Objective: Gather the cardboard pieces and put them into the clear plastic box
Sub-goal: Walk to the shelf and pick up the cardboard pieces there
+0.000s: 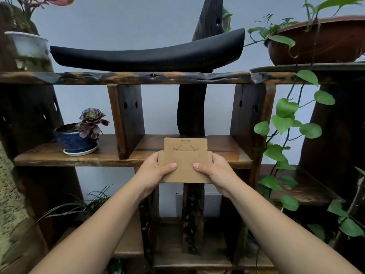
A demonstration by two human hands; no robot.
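A flat brown cardboard piece (185, 155) with cut-out outlines lies partly over the front edge of the middle wooden shelf (223, 149). My left hand (156, 172) grips its left side, thumb on top and fingers underneath. My right hand (214, 171) grips its right side the same way. The piece looks like more than one layer stacked together. No clear plastic box is in view.
A blue pot with a dark succulent (79, 139) stands on the shelf to the left. A black curved object (148, 56) lies on the upper shelf. Green vines (286, 119) hang at the right. Dark wooden uprights (128, 117) flank the compartment.
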